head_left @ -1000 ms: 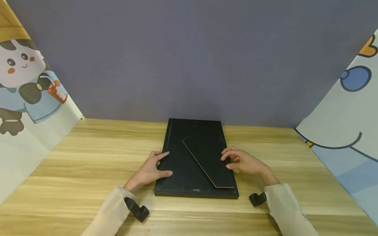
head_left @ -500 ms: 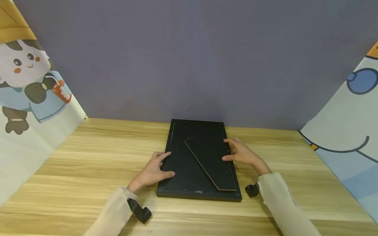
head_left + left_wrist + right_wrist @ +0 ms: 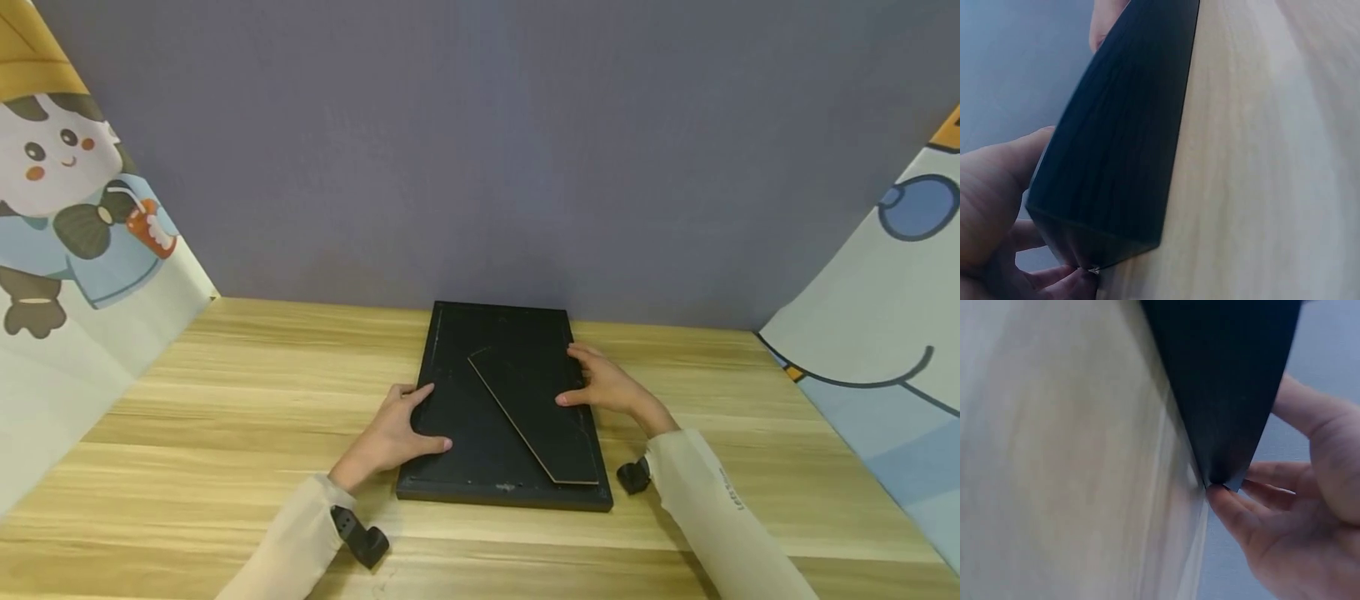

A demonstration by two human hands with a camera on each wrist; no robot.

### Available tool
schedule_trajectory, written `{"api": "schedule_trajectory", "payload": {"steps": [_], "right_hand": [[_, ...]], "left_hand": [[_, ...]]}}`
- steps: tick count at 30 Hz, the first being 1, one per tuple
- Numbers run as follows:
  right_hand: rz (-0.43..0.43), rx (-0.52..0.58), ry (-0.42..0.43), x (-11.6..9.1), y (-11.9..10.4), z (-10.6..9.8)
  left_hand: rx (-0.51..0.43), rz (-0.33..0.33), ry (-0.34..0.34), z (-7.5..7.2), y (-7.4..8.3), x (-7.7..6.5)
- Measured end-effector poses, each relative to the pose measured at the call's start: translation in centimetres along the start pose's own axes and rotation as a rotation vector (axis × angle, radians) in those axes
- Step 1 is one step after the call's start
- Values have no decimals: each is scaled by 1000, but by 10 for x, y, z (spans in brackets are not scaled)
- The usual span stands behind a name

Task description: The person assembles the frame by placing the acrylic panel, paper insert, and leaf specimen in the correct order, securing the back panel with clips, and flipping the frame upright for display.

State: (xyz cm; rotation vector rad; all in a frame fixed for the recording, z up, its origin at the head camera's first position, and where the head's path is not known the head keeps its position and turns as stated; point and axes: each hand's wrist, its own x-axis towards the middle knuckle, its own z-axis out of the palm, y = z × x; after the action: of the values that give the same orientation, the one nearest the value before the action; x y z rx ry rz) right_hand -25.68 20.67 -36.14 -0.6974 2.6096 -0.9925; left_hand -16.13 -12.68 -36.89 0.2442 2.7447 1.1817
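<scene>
A black picture frame lies back side up on the table, its stand flap slanting across the back. On the left edge, my left hand holds the frame, thumb over the back. My right hand grips the right edge with its thumb near the flap; some fingers are hidden behind the edge. The left wrist view shows the frame's thick side with left-hand fingers at its lower corner. In the right wrist view, right-hand fingers touch the lower end of the dark side.
The wood-grain table extends on both sides of the frame. Behind it rises a grey panel. Cartoon-printed panels stand at the left and right. A small black wrist camera sits at the left cuff.
My right hand has left the flap's edge, moved farther back along the frame's right side and taken hold there. My left thumb has slid slightly inward over the back.
</scene>
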Motion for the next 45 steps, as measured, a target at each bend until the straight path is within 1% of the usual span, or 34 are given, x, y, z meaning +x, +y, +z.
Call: {"api": "schedule_trajectory", "payload": {"steps": [6,12,17,29,34,41,43,45], "right_hand": [[-34,43,35,-2,6,4],[-23,66,46,-1,9,5],[-11,49,29,-1,6,3],[18,-56,-16,1,-2,-3],[42,-66,-20,2,-4,-3],[82,-37,-28,5,-5,-3],[92,-47,-26,6,-6,-4],[86,-81,-28,8,-7,-5]], "left_hand": [[1,7,-7,0,0,0],[-8,7,2,1,-2,3],[-13,9,-4,0,-2,3],[-27,-1,-13,-1,0,5],[-29,6,-17,0,-3,6],[-21,11,-12,0,-4,5],[-17,16,-12,0,-4,5],[-14,22,-13,0,-4,5]]}}
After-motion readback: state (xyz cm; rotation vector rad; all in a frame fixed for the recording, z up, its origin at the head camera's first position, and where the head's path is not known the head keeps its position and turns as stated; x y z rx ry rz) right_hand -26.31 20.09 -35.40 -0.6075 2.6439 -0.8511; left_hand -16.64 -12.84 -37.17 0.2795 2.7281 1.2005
